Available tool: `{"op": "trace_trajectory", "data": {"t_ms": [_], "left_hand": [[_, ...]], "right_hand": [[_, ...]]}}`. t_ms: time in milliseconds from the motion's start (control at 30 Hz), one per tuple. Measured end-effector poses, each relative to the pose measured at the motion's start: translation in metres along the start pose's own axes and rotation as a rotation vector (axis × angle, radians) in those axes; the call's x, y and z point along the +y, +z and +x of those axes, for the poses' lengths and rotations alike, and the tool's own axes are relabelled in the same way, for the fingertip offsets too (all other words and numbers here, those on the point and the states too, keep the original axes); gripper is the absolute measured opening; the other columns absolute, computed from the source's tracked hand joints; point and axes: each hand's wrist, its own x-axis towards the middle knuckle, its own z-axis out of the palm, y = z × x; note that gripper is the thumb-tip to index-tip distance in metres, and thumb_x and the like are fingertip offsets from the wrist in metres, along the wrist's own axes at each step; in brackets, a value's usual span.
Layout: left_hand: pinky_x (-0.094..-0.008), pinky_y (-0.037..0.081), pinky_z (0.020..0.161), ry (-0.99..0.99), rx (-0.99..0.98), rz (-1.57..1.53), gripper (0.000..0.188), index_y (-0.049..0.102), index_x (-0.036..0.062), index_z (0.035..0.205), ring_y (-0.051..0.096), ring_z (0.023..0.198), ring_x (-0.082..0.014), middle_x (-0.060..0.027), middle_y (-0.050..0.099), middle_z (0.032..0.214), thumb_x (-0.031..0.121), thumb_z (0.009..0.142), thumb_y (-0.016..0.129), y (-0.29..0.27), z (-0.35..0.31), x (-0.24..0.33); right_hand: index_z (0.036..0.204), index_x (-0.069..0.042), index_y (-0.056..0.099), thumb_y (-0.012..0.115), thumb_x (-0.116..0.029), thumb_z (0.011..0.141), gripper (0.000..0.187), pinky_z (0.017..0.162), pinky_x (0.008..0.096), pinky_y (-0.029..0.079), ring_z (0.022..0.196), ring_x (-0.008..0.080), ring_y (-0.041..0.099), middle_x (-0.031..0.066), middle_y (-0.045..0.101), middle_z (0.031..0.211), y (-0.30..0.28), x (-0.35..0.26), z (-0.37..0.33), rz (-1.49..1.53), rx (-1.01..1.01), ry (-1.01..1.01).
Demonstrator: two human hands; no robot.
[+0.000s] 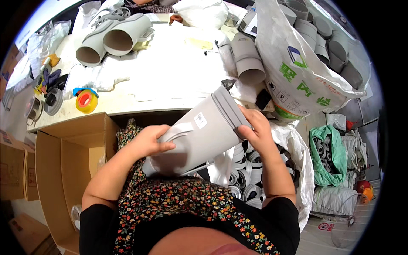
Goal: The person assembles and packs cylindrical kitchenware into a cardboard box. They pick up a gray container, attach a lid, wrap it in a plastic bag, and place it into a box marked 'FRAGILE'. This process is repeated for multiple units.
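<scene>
A large grey jug [202, 140] lies tilted across my lap, with its wide end up and to the right. It has a side handle [179, 131] and a small white label [199, 120]. My left hand [151, 140] is closed on the jug by the handle, thumb against the body. Around the banded wide end [226, 108], my right hand [257, 129] grips with the thumb on the near side. Whether that end is a fitted lid or a rim I cannot tell. The fingers under it are partly hidden.
An open cardboard box [61, 170] stands left. A sack [244, 174] of grey-and-black round parts is below my right forearm. On the table [161, 103] are grey jugs [123, 36], yellow tape [87, 101] and another jug [247, 59]. A white sack [293, 72] of grey pieces rises right.
</scene>
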Motion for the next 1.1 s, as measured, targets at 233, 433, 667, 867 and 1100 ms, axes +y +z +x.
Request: {"op": "trace_trajectory", "data": {"t_ms": [233, 433, 667, 867, 1100], "left_hand": [[-0.0359, 0.046, 0.077, 0.056, 0.018, 0.092, 0.038, 0.057, 0.0035, 0.104, 0.059, 0.087, -0.0323, -0.0155, 0.061, 0.093, 0.028, 0.077, 0.067, 0.016, -0.005, 0.014], [-0.0314, 0.046, 0.075, 0.047, 0.078, -0.074, 0.033, 0.057, 0.0024, 0.104, 0.06, 0.083, -0.0216, -0.0136, 0.063, 0.09, 0.02, 0.077, 0.066, 0.018, 0.0, 0.005], [-0.0249, 0.047, 0.064, -0.014, 0.311, -0.002, 0.04, 0.042, 0.0045, 0.122, 0.055, 0.072, -0.011, -0.006, 0.057, 0.09, 0.015, 0.086, 0.058, 0.045, -0.01, 0.003], [-0.0367, 0.047, 0.079, 0.341, -0.205, 0.077, 0.025, 0.061, 0.0082, 0.105, 0.059, 0.091, -0.0293, -0.0149, 0.063, 0.095, 0.022, 0.084, 0.059, 0.037, -0.024, 0.028], [-0.0351, 0.021, 0.108, -0.332, 0.696, -0.28, 0.061, 0.033, -0.0028, 0.134, 0.029, 0.131, -0.0259, -0.0187, 0.033, 0.14, 0.044, 0.095, 0.035, 0.017, -0.009, -0.151]], "right_hand": [[0.137, -0.001, 0.031, 0.027, -0.053, 0.093, 0.068, 0.108, 0.0331, 0.018, 0.131, 0.0232, 0.028, 0.0161, 0.031, 0.141, -0.025, 0.004, 0.053, 0.431, 0.022, 0.209], [0.138, -0.006, 0.031, 0.025, -0.052, 0.094, 0.064, 0.109, 0.0334, 0.016, 0.135, 0.025, 0.022, 0.0141, 0.027, 0.144, 0.015, 0.023, 0.051, 0.434, -0.04, 0.036], [0.121, -0.004, 0.052, 0.053, -0.032, 0.087, 0.044, 0.089, 0.0344, 0.04, 0.102, 0.0289, 0.054, 0.0171, 0.056, 0.109, 0.019, 0.01, 0.047, 0.147, -0.006, 0.175], [0.099, 0.002, 0.061, 0.047, -0.038, 0.09, 0.044, 0.094, 0.0347, 0.037, 0.094, 0.0241, 0.057, 0.0141, 0.062, 0.096, 0.044, 0.018, 0.043, 0.532, 0.188, 0.105], [0.08, 0.0, 0.063, 0.039, -0.037, 0.092, 0.046, 0.096, 0.0454, 0.034, 0.087, 0.0272, 0.06, 0.0154, 0.065, 0.088, 0.05, 0.043, 0.0, 0.621, 0.286, -0.099]]}}
